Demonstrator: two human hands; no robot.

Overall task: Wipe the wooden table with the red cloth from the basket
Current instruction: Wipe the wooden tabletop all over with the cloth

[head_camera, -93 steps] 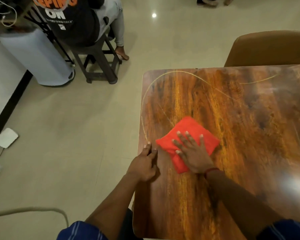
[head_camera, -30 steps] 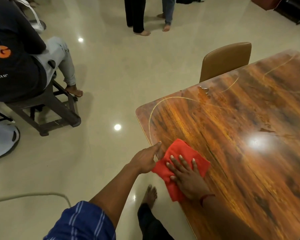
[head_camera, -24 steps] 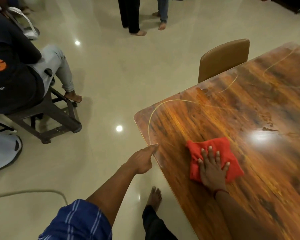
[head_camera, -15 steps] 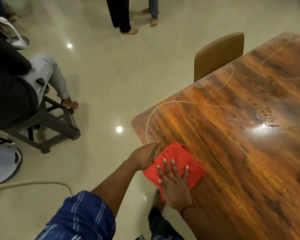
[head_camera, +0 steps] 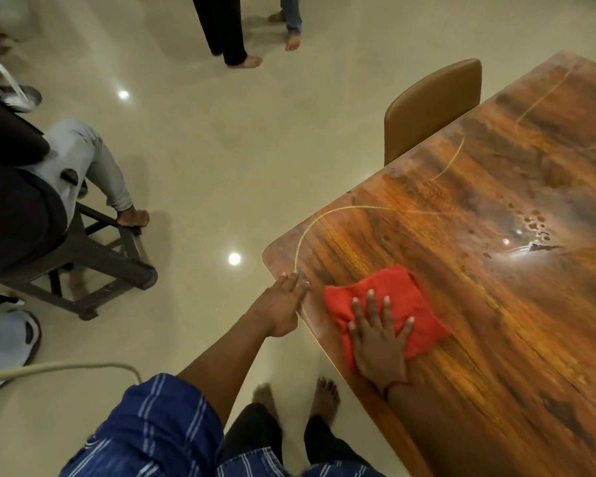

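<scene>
The red cloth (head_camera: 396, 294) lies folded on the glossy wooden table (head_camera: 479, 304), a short way in from its near-left edge. My right hand (head_camera: 379, 333) presses flat on the cloth's near part, fingers spread. My left hand (head_camera: 281, 306) rests on the table's left edge just left of the cloth, fingers straight and together, holding nothing. No basket is in view.
A tan chair back (head_camera: 430, 105) stands against the table's far side. Wet spots (head_camera: 534, 225) glisten on the tabletop to the right. A seated person on a dark wooden stool (head_camera: 93, 263) is at left. Two people's legs (head_camera: 234, 32) stand on the tiled floor beyond.
Half a second ago the cloth was at the table's edge beside my left hand; my right hand has slid it to the right, away from the edge. My left hand stays on the edge.
</scene>
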